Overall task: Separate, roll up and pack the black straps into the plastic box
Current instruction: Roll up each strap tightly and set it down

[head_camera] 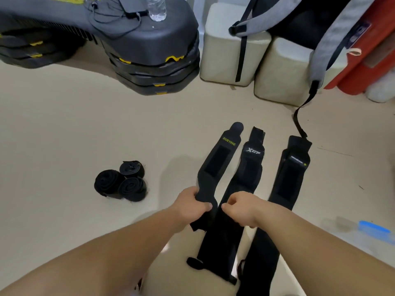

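Left hand (192,204) grips the XUEYING strap (218,161) at its narrow near part, fingers curled round it. Right hand (241,208) is curled just beside it, over the XTEP strap (252,167); cannot tell if it holds anything. Third strap (292,174) lies flat to the right. Three rolled straps (121,182) sit touching, left on the floor (64,135). The blurred plastic box (372,231) is at far right, blue-lidded.
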`<state>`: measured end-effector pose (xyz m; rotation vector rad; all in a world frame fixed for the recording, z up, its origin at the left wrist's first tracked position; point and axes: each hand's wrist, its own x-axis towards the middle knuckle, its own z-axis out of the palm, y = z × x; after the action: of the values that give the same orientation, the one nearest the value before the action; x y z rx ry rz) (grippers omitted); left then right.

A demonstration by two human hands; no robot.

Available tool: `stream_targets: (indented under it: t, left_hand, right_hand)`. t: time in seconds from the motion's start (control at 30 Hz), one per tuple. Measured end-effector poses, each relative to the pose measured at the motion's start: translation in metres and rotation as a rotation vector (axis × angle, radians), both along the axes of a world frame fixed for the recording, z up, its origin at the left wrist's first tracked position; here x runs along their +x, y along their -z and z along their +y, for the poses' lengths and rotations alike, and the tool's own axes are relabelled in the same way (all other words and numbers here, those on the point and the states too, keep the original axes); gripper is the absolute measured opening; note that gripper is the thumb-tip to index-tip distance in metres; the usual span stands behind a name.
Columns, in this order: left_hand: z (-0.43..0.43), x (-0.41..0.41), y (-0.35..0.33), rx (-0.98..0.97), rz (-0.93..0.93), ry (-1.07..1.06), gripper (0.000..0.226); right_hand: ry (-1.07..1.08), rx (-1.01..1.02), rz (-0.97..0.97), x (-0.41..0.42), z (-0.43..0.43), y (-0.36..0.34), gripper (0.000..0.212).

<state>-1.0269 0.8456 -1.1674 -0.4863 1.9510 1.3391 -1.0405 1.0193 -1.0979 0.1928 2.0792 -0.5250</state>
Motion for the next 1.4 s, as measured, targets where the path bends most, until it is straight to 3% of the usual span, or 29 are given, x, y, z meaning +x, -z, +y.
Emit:
stream_targets:
  t: [0.1,0.2,0.33,0.5,0.67,0.8,0.9,1.03,1.13,1.27,1.4]
  left_hand:
    - [0.004,-0.015,-0.057,0.11,0.091,-0.074,0.013]
    - [0.012,-0.024,-0.12,0.209,0.169,-0.103,0.014]
    - [0.018,-0.027,-0.204,0.269,0.295,-0.091,0.02]
    - [0.02,-0.004,-0.316,0.321,0.366,-0.007,0.019]
    - [0.023,0.048,-0.384,0.364,0.409,-0.022,0.028]
    - [0.024,0.086,-0.382,0.41,0.431,-0.087,0.029]
    - [0.023,0.095,-0.369,0.411,0.384,-0.098,0.029]
    - [0.016,0.088,-0.371,0.411,0.404,-0.119,0.032]
    - [0.015,0.077,-0.372,0.352,0.431,-0.138,0.034]
    - [0.022,0.063,-0.365,0.304,0.473,-0.146,0.037]
    - [0.022,0.054,-0.362,0.308,0.484,-0.101,0.043]
  right_hand:
    - [0.092,-0.016,-0.032,-0.005,-0.005,-0.028,0.045]
    - [0.436,-0.153,0.05,-0.01,-0.007,-0.076,0.055]
    - [0.779,-0.442,0.162,-0.012,-0.014,-0.159,0.046]
    - [0.975,-0.688,0.36,0.027,-0.021,-0.245,0.042]
    - [1.102,-0.856,0.482,0.073,-0.022,-0.299,0.04]
    - [1.087,-0.94,0.407,0.116,-0.027,-0.318,0.033]
    - [0.991,-0.895,0.431,0.131,-0.023,-0.316,0.029]
    - [0.763,-0.72,0.583,0.12,-0.007,-0.317,0.051]
    - [0.718,-0.723,0.52,0.105,-0.002,-0.316,0.06]
    - [0.759,-0.844,0.382,0.089,-0.007,-0.314,0.033]
    - [0.802,-0.864,0.391,0.078,-0.006,-0.304,0.027]
